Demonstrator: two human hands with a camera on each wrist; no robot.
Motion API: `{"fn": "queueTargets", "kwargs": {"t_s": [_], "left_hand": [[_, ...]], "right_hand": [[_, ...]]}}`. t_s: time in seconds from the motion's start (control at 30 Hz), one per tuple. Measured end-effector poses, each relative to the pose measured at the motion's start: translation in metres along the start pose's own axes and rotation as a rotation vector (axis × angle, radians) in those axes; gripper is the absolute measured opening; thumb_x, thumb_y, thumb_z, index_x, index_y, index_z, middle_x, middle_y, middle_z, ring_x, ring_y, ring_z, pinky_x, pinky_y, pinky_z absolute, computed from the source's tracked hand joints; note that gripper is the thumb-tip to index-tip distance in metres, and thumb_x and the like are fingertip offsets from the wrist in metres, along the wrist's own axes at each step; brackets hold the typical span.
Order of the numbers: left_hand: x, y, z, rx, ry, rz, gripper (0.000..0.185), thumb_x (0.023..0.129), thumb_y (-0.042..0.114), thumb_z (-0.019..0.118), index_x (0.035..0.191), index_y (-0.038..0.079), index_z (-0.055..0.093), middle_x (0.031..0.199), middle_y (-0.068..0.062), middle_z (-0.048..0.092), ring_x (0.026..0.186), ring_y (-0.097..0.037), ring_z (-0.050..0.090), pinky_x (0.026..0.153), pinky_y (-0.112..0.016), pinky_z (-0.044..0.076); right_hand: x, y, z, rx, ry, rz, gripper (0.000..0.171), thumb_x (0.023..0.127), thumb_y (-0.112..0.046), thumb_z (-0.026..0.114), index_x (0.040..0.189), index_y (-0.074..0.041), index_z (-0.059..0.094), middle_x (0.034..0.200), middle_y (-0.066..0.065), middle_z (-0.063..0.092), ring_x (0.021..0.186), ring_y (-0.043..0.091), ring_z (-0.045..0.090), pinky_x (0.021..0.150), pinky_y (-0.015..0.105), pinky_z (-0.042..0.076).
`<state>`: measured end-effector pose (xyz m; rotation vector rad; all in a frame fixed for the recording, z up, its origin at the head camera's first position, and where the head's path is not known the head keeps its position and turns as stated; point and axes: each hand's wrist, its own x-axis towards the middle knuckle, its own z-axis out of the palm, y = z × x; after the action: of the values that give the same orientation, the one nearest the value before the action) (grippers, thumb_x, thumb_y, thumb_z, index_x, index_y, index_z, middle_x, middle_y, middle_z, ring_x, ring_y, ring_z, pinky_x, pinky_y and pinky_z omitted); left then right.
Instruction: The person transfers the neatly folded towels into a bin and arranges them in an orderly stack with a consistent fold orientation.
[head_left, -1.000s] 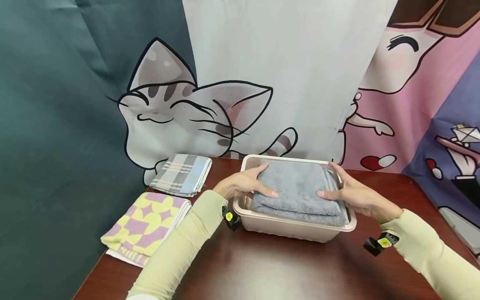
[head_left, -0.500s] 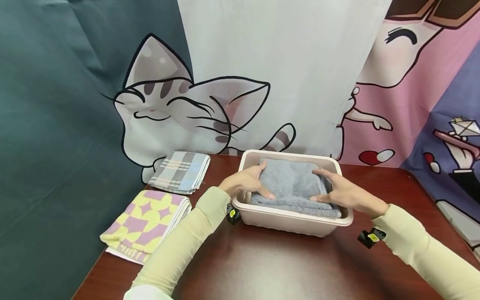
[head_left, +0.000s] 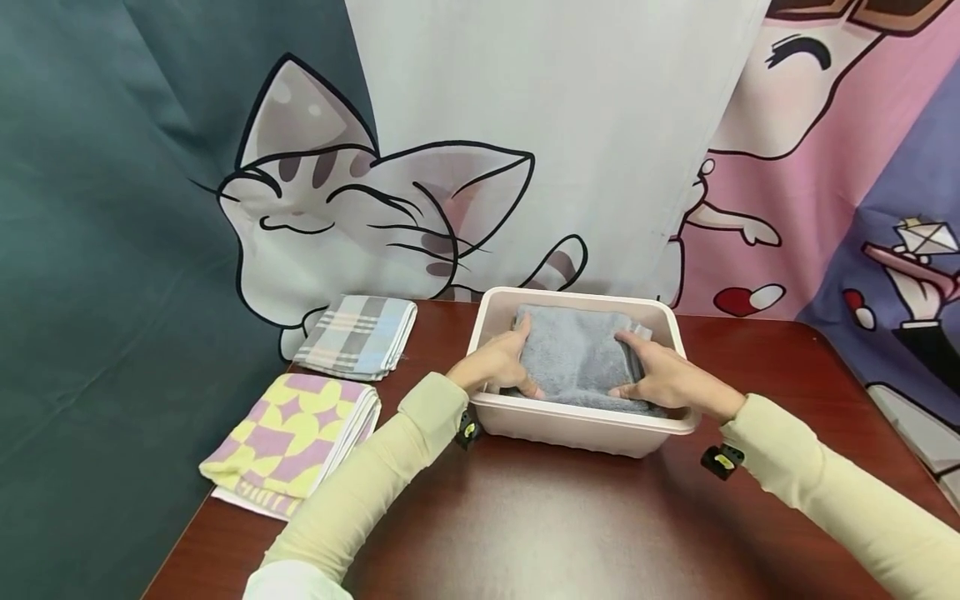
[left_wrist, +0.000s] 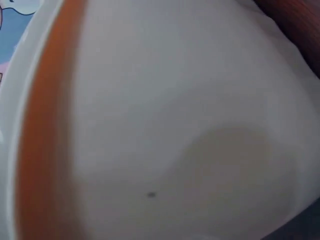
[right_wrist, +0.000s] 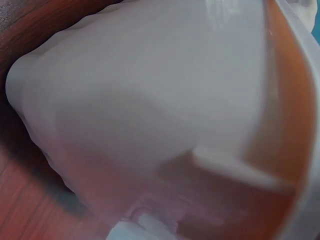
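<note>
A: Where's the folded grey terry towel (head_left: 581, 360)?

B: Inside the pale pink plastic tub (head_left: 577, 427) on the dark wooden table (head_left: 540, 525). I see left hand (head_left: 498, 367) and right hand (head_left: 663, 379) clasping its ends.

A: Surroundings?

B: Plaid folded cloth (head_left: 356, 335) and yellow-purple patterned cloth (head_left: 296, 432) lie well left. Both wrist views blocked by tub wall.
</note>
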<state>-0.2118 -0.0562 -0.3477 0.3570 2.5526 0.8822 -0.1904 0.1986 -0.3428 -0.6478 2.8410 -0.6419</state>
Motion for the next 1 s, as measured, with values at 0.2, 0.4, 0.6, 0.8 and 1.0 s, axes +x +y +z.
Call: {"fn": "queueTargets", "kwargs": {"t_s": [0.2, 0.4, 0.6, 0.8, 1.0], "left_hand": [[0.004, -0.003, 0.005, 0.08, 0.015, -0.047, 0.126, 0.061, 0.027, 0.086, 0.148, 0.011, -0.004, 0.15, -0.015, 0.02, 0.136, -0.021, 0.021, 0.109, -0.033, 0.023], [0.008, -0.005, 0.013, 0.158, -0.01, -0.101, 0.116, 0.068, 0.02, 0.081, 0.147, 0.004, -0.003, 0.151, -0.016, 0.016, 0.137, -0.024, 0.019, 0.11, -0.032, 0.021], [0.008, -0.005, 0.015, 0.251, -0.014, -0.077, 0.109, 0.073, 0.021, 0.076, 0.146, 0.0, -0.002, 0.151, -0.016, 0.014, 0.138, -0.025, 0.016, 0.111, -0.032, 0.018], [0.008, -0.006, 0.017, 0.292, -0.051, -0.041, 0.096, 0.077, 0.013, 0.069, 0.144, -0.005, 0.003, 0.149, -0.024, 0.013, 0.137, -0.031, 0.018, 0.109, -0.037, 0.022], [0.009, -0.006, 0.02, 0.368, -0.093, -0.062, 0.093, 0.078, 0.016, 0.067, 0.144, -0.006, 0.006, 0.147, -0.025, 0.02, 0.135, -0.031, 0.023, 0.109, -0.038, 0.024]], "right_hand": [[0.005, 0.0, 0.007, -0.043, -0.049, 0.012, 0.086, 0.075, -0.028, 0.076, 0.137, 0.009, 0.029, 0.127, 0.034, 0.044, 0.118, 0.047, 0.04, 0.096, 0.056, 0.033], [0.009, 0.0, 0.018, -0.073, -0.105, 0.045, 0.084, 0.076, -0.027, 0.074, 0.136, 0.011, 0.028, 0.127, 0.035, 0.043, 0.119, 0.048, 0.039, 0.098, 0.056, 0.032], [0.01, 0.0, 0.023, -0.067, -0.109, 0.049, 0.085, 0.076, -0.025, 0.074, 0.136, 0.013, 0.027, 0.13, 0.036, 0.039, 0.123, 0.05, 0.032, 0.101, 0.056, 0.026], [0.01, -0.001, 0.024, -0.03, -0.151, 0.035, 0.085, 0.078, -0.023, 0.073, 0.136, 0.015, 0.024, 0.134, 0.037, 0.032, 0.126, 0.051, 0.025, 0.103, 0.058, 0.022], [0.009, 0.001, 0.026, -0.032, -0.202, 0.028, 0.083, 0.078, -0.02, 0.072, 0.136, 0.015, 0.024, 0.133, 0.038, 0.033, 0.124, 0.055, 0.024, 0.1, 0.059, 0.026]]}}
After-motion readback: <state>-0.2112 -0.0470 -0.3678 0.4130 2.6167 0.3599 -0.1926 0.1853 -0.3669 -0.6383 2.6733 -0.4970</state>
